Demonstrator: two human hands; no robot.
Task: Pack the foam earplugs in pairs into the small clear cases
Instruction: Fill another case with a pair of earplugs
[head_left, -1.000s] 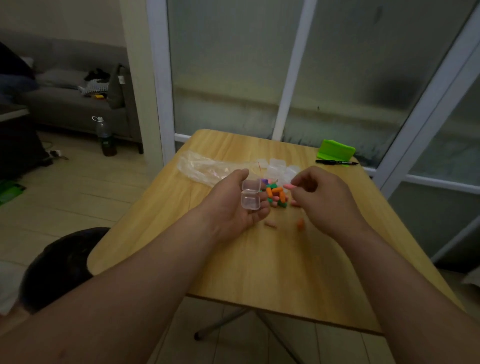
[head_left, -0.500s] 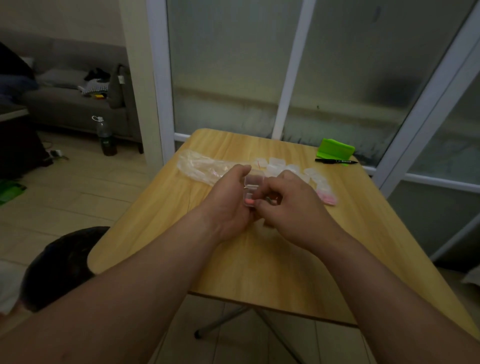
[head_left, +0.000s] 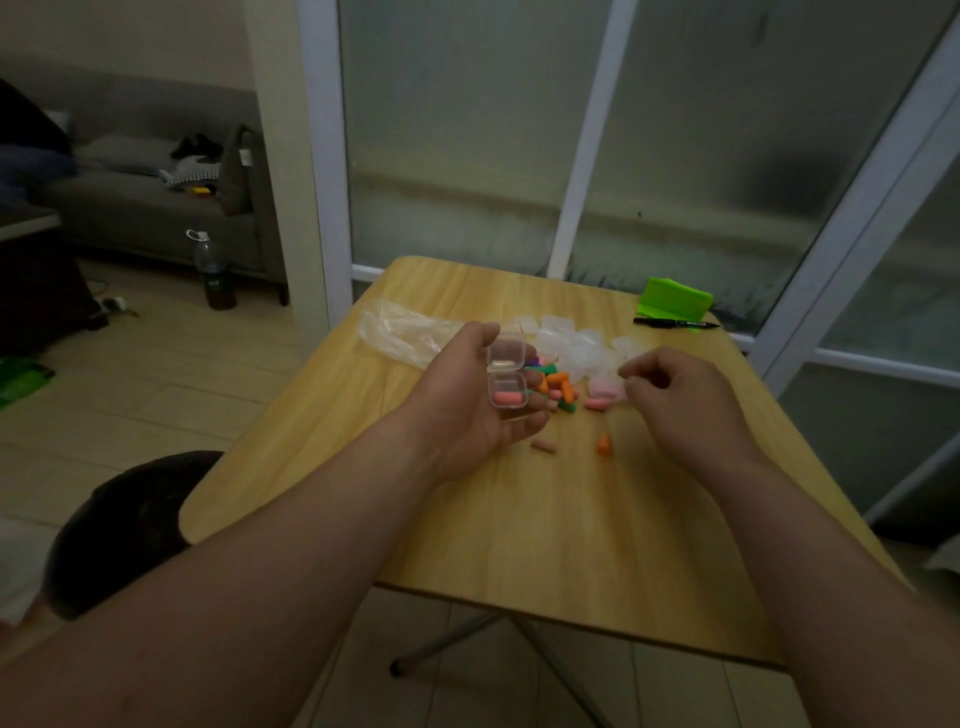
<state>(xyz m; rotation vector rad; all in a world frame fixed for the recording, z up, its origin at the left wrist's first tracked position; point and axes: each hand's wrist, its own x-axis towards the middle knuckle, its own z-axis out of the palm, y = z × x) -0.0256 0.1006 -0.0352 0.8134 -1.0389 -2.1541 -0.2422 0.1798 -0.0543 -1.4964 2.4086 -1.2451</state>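
Open clear case (head_left: 508, 383) held in the left hand (head_left: 474, 411) above the tabletop (head_left: 545, 525), lid tipped up toward the far side, one pink earplug (head_left: 508, 398) lying in the lower half. Half a second ago both hands met over that case with the right fingertips pressing into it; now the right hand (head_left: 680, 402) drawn back to the right, hovering well apart from the case, fingers loosely curled, nothing visibly held though the curl hides the palm. A second ago the case empty, a pink plug pinched in the right fingertips. Just beyond the left hand, a pile of loose earplugs (head_left: 556, 384) in orange, green, pink and purple, too jumbled to count. Nearer the camera, two strays lying apart on the wood: one pale pink (head_left: 544, 446), one orange (head_left: 603, 445). Another pink plug (head_left: 597, 402) beside a closed case holding pink ones (head_left: 605, 388). Behind the pile, a cluster of empty clear cases (head_left: 576, 345), roughly half a dozen, edges blurring together. Left of them, one crumpled plastic bag (head_left: 402, 332). At the far right corner, one black pen (head_left: 675, 323) in front of one green box (head_left: 674, 299).
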